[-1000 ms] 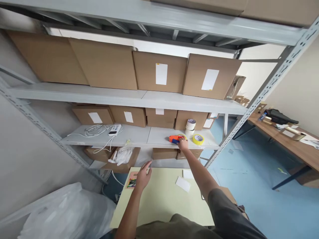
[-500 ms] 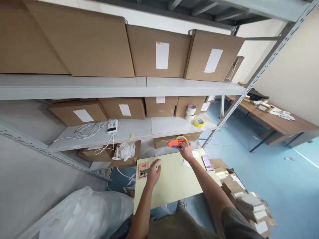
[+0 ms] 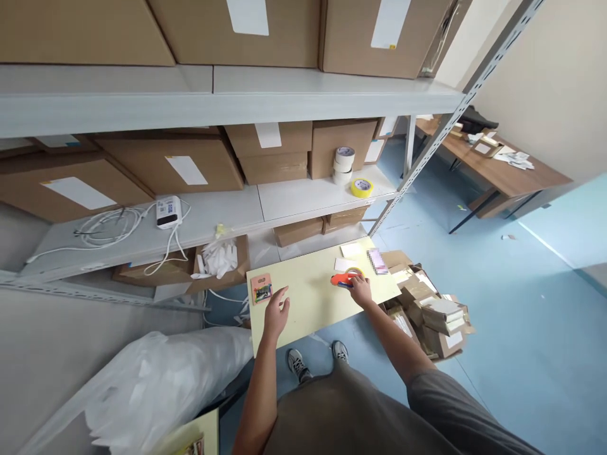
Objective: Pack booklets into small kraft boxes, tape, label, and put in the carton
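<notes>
My right hand (image 3: 361,292) is closed around an orange-red tape dispenser (image 3: 340,279) with a yellow-rimmed roll, held over the right half of a pale yellow table (image 3: 308,309). Whether the dispenser touches the tabletop I cannot tell. My left hand (image 3: 275,314) is over the left part of the table, its fingers apart and nothing in it. Just beyond its fingertips lies a small pink card-like item (image 3: 261,289) with a dark picture. White slips of paper (image 3: 351,249) lie beyond the dispenser, beside a phone (image 3: 377,261) with a blurred screen.
Grey shelving (image 3: 284,104) with cardboard boxes (image 3: 279,47) stands beyond the table. On it are white tape rolls (image 3: 343,165), a yellow roll (image 3: 361,188) and a power strip (image 3: 169,212). A plastic bag (image 3: 175,373) bulges at left; stacked cardboard (image 3: 429,303) lies at right.
The view has tilted down, showing my shoes. My right hand has brought the tape dispenser back from the table's far edge to over the tabletop. The left hand stays open near the pink item.
</notes>
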Demonstrator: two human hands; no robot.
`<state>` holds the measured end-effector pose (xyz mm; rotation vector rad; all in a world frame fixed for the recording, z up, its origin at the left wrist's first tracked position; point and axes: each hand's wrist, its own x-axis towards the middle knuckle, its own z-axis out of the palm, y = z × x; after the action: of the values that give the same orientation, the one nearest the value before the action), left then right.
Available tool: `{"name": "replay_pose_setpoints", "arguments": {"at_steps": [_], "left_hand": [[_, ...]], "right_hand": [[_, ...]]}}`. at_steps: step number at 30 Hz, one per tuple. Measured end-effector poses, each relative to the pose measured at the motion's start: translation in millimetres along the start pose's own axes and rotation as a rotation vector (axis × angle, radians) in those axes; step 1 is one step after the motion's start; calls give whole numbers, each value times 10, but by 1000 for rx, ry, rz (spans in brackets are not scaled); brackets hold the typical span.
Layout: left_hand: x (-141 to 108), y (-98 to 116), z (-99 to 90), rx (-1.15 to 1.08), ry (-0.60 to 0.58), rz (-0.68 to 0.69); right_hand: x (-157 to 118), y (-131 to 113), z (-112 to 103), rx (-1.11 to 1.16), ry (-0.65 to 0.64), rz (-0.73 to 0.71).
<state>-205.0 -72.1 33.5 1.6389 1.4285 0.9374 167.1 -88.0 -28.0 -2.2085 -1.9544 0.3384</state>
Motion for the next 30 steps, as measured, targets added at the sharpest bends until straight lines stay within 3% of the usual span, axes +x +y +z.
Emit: {"name": "replay_pose_setpoints", "arguments": {"at_steps": [4, 8, 12, 15, 18, 21, 26, 30], "left_hand": [[-111, 154, 223, 21, 5, -46], [-182, 386, 690, 22, -26, -75], [-320, 549, 1172, 16, -27, -111], [-478, 592, 1394, 12, -37, -156], [-580, 626, 1468, 11, -45, -194], [-588, 710, 1420, 13, -17, -187], [-717, 900, 1152, 4, 102, -137], [-1193, 914, 771, -8, 235, -140]], "right_hand": [[-62, 452, 174, 1, -129, 147], [-75, 896, 278, 54, -191, 274], [-86, 1245, 357, 163, -184, 314], [-104, 1328, 381, 261, -90, 292], [-156, 1238, 328, 405, 81, 209], [-241, 1009, 186, 552, 183, 121], [-364, 462, -134, 687, 138, -80], [-427, -97, -295, 702, 68, -302]]}}
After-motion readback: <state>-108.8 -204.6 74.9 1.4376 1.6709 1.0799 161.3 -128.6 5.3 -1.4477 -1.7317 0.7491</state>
